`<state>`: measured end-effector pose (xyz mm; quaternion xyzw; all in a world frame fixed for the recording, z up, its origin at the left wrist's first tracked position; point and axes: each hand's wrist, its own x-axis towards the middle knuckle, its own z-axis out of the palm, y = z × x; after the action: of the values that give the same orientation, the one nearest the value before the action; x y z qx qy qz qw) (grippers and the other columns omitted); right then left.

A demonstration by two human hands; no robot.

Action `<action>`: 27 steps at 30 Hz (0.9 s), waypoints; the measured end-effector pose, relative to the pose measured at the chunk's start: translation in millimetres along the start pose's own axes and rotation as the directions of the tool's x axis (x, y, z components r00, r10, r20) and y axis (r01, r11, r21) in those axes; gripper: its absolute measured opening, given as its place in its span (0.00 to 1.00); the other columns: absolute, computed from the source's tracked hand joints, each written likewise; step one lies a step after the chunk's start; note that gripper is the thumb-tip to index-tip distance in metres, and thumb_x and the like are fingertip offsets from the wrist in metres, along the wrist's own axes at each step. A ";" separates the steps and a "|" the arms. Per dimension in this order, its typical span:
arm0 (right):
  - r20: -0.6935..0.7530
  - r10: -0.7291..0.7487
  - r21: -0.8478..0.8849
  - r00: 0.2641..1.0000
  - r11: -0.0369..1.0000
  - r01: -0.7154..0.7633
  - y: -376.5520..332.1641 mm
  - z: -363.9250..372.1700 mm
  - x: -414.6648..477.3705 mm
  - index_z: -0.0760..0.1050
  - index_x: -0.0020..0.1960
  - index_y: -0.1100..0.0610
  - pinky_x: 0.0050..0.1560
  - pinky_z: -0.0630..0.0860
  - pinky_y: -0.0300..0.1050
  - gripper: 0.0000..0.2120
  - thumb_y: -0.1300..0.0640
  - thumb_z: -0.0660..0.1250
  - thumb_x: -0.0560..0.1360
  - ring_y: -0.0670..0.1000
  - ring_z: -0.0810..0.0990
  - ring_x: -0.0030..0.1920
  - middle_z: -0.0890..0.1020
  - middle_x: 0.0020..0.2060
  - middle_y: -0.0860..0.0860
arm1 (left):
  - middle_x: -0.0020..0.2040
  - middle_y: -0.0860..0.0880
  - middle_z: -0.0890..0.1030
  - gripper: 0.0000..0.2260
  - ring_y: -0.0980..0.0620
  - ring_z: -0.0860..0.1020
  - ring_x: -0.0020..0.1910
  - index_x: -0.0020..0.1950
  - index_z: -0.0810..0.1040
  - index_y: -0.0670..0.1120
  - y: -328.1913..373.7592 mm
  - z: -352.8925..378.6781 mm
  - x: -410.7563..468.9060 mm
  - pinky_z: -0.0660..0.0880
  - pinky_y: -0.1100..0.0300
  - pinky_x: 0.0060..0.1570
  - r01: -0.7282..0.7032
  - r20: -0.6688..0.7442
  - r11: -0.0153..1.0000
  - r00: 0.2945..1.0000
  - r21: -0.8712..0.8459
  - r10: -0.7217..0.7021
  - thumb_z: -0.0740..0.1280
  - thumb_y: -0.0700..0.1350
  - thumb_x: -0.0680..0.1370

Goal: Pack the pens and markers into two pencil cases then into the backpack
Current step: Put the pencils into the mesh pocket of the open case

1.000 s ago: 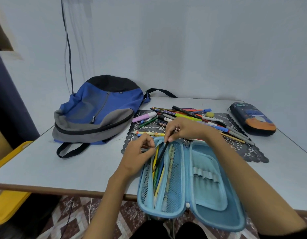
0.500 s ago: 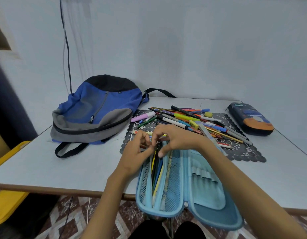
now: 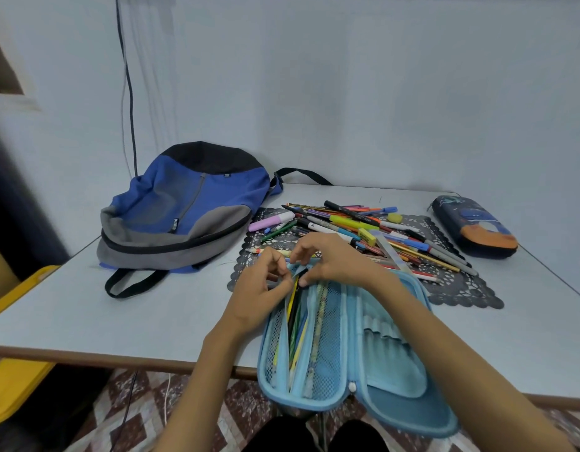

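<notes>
One light-blue pencil case [image 3: 393, 363]: lies open and flat, its near end overhanging the front edge of the worktop [image 3: 86, 308]; the mesh pocket [image 3: 272, 347] in its left half holds several pencils and pens lengthwise.
Left hand [image 3: 259, 288]: grip closed to a pinch on the pocket's far rim, holding the mouth apart.
Right hand [image 3: 334, 259]: grip closed, fingertips nipping the top end of a black pen [image 3: 294, 308] at the pocket mouth.
Just changed: a second ago that pen slanted up out of the pocket with only its lower end inside; now it lies along the pocket among the others, almost wholly in.
Meaning: one more pen is as good as stowed, and the right hand looks about ready to let go and fetch another.
Pile of pens and markers [image 3: 363, 226]: just beyond the hands on a dark lace mat [image 3: 461, 288]; many remain, so packing seems far from finished.
Dark pencil case [image 3: 474, 226]: far right, closed.
Backpack [image 3: 184, 216]: far left, lying flat, nothing packed into it yet as far as I can judge.
</notes>
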<state>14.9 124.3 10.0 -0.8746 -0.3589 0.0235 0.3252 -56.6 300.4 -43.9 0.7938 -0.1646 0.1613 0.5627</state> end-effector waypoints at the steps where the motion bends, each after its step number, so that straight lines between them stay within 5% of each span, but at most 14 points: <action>1: 0.033 0.014 0.026 0.999 1.000 -0.015 0.0 -0.6 -1.3 0.80 0.53 0.56 0.48 0.79 0.44 0.22 0.59 0.81 0.62 0.48 0.79 0.50 0.80 0.50 0.51 | 0.41 0.46 0.79 0.08 0.44 0.77 0.43 0.45 0.71 0.49 -0.1 -0.2 0.3 0.74 0.47 0.45 -0.005 0.002 1.000 1.000 0.011 0.005 0.68 0.38 0.76; 5: 0.067 0.008 0.011 0.998 1.000 -0.009 -3.2 2.3 -3.2 0.78 0.56 0.54 0.48 0.79 0.49 0.25 0.57 0.82 0.61 0.50 0.77 0.52 0.77 0.52 0.52 | 0.39 0.48 0.80 0.06 0.47 0.78 0.41 0.44 0.71 0.49 1.0 -0.1 0.9 0.74 0.43 0.45 -0.032 0.014 0.999 0.999 0.041 0.031 0.68 0.44 0.73; 10: 0.035 0.010 0.004 0.999 1.000 -0.010 -3.6 5.3 -2.8 0.79 0.55 0.55 0.47 0.78 0.51 0.25 0.58 0.82 0.61 0.51 0.77 0.51 0.77 0.52 0.53 | 0.38 0.51 0.79 0.06 0.50 0.77 0.39 0.41 0.73 0.49 1.8 0.0 1.1 0.73 0.54 0.42 -0.075 0.017 0.994 0.997 0.078 0.074 0.67 0.50 0.69; 15: 0.073 0.043 0.103 0.996 0.993 -0.051 3.5 0.5 -1.9 0.79 0.55 0.51 0.46 0.78 0.41 0.21 0.58 0.79 0.65 0.47 0.78 0.51 0.79 0.52 0.48 | 0.38 0.53 0.79 0.04 0.52 0.77 0.39 0.40 0.74 0.49 -2.5 0.4 1.8 0.73 0.54 0.40 -0.080 0.039 0.992 0.996 0.099 0.076 0.68 0.46 0.70; 18: -0.159 0.049 0.166 0.986 0.986 -0.022 9.3 0.8 -0.6 0.81 0.51 0.54 0.44 0.76 0.35 0.10 0.61 0.74 0.71 0.44 0.80 0.47 0.81 0.48 0.47 | 0.39 0.52 0.79 0.04 0.53 0.77 0.39 0.40 0.74 0.49 -5.5 1.5 2.2 0.71 0.59 0.42 -0.053 0.049 0.995 0.998 0.082 0.049 0.68 0.42 0.71; 21: -0.389 0.079 0.071 0.918 0.996 -0.055 16.0 2.3 1.4 0.81 0.48 0.57 0.47 0.74 0.39 0.08 0.67 0.67 0.74 0.48 0.78 0.45 0.80 0.44 0.49 | 0.39 0.52 0.79 0.05 0.52 0.77 0.41 0.40 0.74 0.50 -7.2 0.8 2.7 0.71 0.60 0.44 -0.051 0.049 0.994 0.998 0.093 0.046 0.68 0.42 0.72; 27: -0.292 0.243 -0.105 0.925 0.953 -0.284 34.9 3.1 0.3 0.82 0.48 0.53 0.46 0.78 0.52 0.10 0.62 0.63 0.77 0.52 0.80 0.43 0.83 0.49 0.49 | 0.39 0.54 0.79 0.05 0.51 0.77 0.41 0.40 0.74 0.50 -8.8 1.0 3.8 0.71 0.62 0.43 -0.057 0.058 0.993 0.997 0.106 0.051 0.69 0.42 0.72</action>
<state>35.6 107.6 -12.8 -0.9309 -0.1896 -0.0811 0.3014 -49.3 301.9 -50.0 0.8223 -0.1928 0.1630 0.5100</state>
